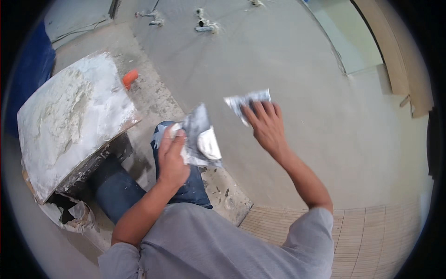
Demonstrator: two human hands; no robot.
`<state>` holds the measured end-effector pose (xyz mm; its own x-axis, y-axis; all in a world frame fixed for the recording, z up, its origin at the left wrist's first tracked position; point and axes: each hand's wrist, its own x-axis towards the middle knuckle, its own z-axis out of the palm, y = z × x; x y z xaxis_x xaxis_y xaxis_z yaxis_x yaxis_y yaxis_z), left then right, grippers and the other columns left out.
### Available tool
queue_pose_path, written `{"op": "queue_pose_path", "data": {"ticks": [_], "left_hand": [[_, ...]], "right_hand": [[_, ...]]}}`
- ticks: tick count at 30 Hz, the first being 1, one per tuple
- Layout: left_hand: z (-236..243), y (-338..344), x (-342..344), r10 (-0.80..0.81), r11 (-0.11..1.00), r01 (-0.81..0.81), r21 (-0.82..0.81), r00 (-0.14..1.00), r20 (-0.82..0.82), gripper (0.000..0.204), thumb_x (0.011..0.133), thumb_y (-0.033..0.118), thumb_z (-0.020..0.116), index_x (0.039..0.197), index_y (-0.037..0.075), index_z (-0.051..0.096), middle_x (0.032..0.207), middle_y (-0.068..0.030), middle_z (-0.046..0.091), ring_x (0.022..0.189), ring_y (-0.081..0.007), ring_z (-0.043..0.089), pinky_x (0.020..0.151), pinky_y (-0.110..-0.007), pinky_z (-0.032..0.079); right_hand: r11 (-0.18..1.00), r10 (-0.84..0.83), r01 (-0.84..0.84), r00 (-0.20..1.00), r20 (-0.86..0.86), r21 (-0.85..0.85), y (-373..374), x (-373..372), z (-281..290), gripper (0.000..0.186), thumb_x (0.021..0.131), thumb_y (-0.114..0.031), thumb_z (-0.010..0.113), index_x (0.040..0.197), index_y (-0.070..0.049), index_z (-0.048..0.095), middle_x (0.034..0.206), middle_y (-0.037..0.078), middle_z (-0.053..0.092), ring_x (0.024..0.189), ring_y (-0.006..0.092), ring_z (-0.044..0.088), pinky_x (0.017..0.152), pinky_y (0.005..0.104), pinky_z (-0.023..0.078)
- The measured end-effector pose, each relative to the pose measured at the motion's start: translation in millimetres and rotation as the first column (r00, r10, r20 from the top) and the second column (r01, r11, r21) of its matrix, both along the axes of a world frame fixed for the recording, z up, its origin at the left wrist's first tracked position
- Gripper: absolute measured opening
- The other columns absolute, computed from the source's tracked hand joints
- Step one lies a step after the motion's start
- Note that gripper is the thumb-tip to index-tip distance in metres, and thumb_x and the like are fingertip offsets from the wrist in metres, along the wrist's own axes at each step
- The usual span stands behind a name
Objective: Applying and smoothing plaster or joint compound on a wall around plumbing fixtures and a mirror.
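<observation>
Your left hand (pixel 173 162) has its fingers closed around the near side of a metal plate (pixel 195 122); one digit presses on the upper face, and the grip underneath is hidden. A rounded dollop of white paste (pixel 209 143) sits toward the plate's right-hand edge, apart from the fingers. This placement probably leaves the load accessible from the right and the grip clear of it. The plate is above your bent leg, in front of your body, where a short reach would span the two hands.

Your right hand (pixel 269 130) has its fingers spread over a thin metal blade (pixel 236 103) and closed on it; the thumb is out of sight. Spread fingers likely distribute pressure across the blade. It lies over the grey wall (pixel 302 83); whether its edge touches the wall cannot be told.

On your left, a board-topped surface (pixel 107 111) carries a broad paste heap (pixel 62 107). Its position beside your leg presumably puts the supply within reach of the plate.

Pipe fittings (pixel 204 25) protrude from the wall, well apart from the blade. An orange pipe elbow (pixel 130 78) stands just beyond the surface's far edge.
</observation>
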<state>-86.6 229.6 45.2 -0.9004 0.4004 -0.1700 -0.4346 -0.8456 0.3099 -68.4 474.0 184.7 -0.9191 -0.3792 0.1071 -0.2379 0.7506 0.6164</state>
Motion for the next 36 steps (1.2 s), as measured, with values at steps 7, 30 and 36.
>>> {"op": "queue_pose_path", "data": {"ticks": [7, 30, 36], "left_hand": [[-2.5, -7.2, 12.5, -0.003, 0.991, -0.006, -0.137, 0.998, -0.066, 0.026, 0.107, 0.012, 0.049, 0.131, 0.002, 0.052, 0.118, -0.0071, 0.063, 0.109, -0.0163, 0.06, 0.097, -0.034, 0.049], [-26.0, -1.7, 14.2, -0.093, 0.988, 0.088, -0.125, 0.995, -0.038, 0.025, 0.107, 0.011, 0.049, 0.129, 0.0, 0.054, 0.117, -0.0067, 0.063, 0.108, -0.0138, 0.059, 0.098, -0.03, 0.046], [-24.0, -5.8, 21.0, -0.121, 0.98, 0.108, -0.166, 0.99, -0.069, 0.026, 0.107, 0.011, 0.05, 0.13, 0.0, 0.053, 0.119, -0.0072, 0.063, 0.108, -0.0141, 0.059, 0.099, -0.03, 0.046]], "right_hand": [[0.849, 0.132, 0.02, 0.96, -0.248, 0.528, 36.6, -153.2, -7.5, 0.035, 0.096, -0.02, 0.05, 0.126, -0.006, 0.062, 0.129, 0.015, 0.058, 0.123, 0.0311, 0.05, 0.108, 0.048, 0.037], [0.774, -0.59, 0.564, 0.808, 0.002, 0.286, 105.8, 195.6, -4.7, 0.053, 0.089, -0.012, 0.06, 0.142, -0.012, 0.055, 0.138, 0.017, 0.053, 0.129, 0.0362, 0.047, 0.114, 0.0559, 0.03], [0.918, -0.233, 0.214, 0.972, 0.019, 0.335, 73.0, 23.3, -56.5, 0.046, 0.094, -0.02, 0.053, 0.137, -0.006, 0.056, 0.137, 0.018, 0.055, 0.131, 0.0342, 0.047, 0.114, 0.0537, 0.032]]}}
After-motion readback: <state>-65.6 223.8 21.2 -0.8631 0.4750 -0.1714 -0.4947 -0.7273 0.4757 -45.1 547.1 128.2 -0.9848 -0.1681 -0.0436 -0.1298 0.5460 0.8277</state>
